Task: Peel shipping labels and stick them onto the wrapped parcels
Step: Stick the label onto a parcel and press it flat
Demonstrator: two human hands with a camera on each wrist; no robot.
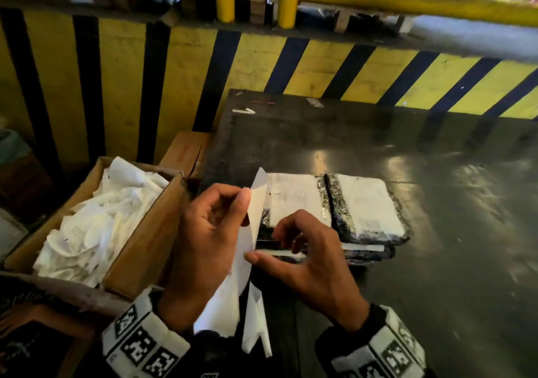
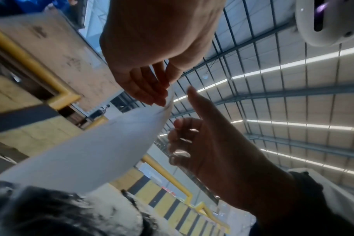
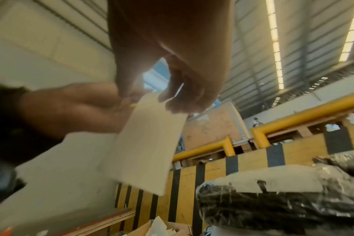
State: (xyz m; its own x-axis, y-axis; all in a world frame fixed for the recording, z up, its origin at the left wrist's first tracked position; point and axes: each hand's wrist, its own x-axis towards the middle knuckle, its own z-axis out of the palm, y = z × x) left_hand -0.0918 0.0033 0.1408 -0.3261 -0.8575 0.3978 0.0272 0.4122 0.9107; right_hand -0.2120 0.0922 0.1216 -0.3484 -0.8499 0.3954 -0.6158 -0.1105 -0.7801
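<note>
My left hand (image 1: 215, 226) pinches a long white backing sheet (image 1: 256, 206) upright over the table's near left corner; the left wrist view shows this left hand (image 2: 148, 89) gripping the backing sheet (image 2: 91, 151) at its top. My right hand (image 1: 305, 258) pinches a cream label (image 3: 150, 140) by its upper edge, thumb against the sheet. In the head view the label (image 1: 279, 253) shows only edge-on. Behind the hands lie two black wrapped parcels, one (image 1: 297, 200) beside another (image 1: 366, 206), each with a white label on top and more stacked beneath.
A cardboard box (image 1: 145, 240) full of crumpled white backing paper stands left of the dark table (image 1: 436, 203). A yellow-and-black striped barrier (image 1: 180, 80) with yellow rails runs behind. A wrapped parcel (image 3: 273, 201) lies close under my right wrist.
</note>
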